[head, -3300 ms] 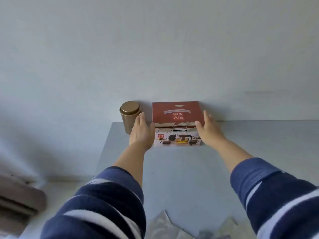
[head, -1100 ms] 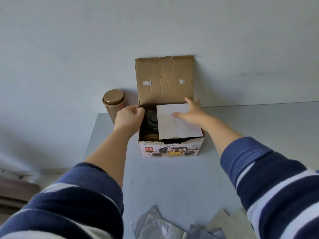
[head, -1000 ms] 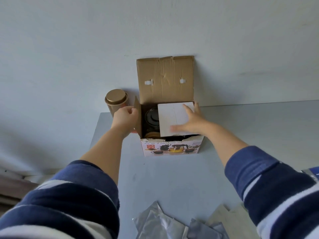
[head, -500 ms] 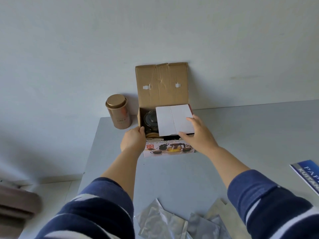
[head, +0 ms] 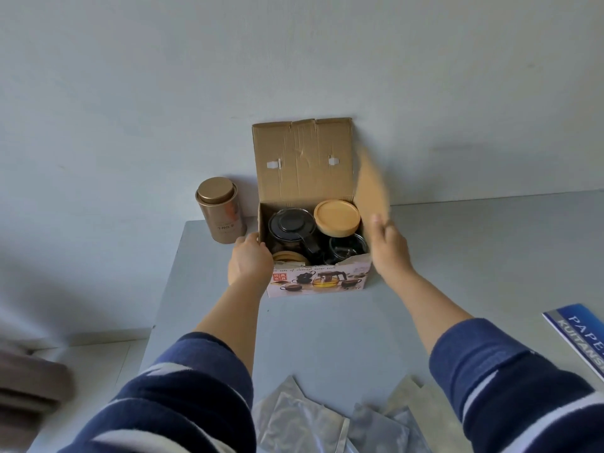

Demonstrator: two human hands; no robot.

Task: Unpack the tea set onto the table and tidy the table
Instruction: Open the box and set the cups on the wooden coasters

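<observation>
The tea set box (head: pixel 318 281) stands open at the back of the grey table (head: pixel 327 338), its lid upright against the wall. Inside I see a dark glass teapot (head: pixel 291 228), a round wooden lid (head: pixel 337 217), a glass cup (head: pixel 348 252) and another wooden piece (head: pixel 289 257). My left hand (head: pixel 250 261) grips the box's left front corner. My right hand (head: pixel 389 248) holds a cardboard insert (head: pixel 371 188), blurred, lifted at the box's right side.
A gold tea tin (head: pixel 220 214) stands left of the box by the wall. Several silver foil pouches (head: pixel 330 420) lie at the table's near edge. A blue booklet (head: pixel 585 335) lies at the right. The table's left edge drops to the floor.
My right hand has pulled the white insert off the box's contents and swung it up to the right, uncovering the wooden lid and cup. My left hand stays at the box's left corner.
</observation>
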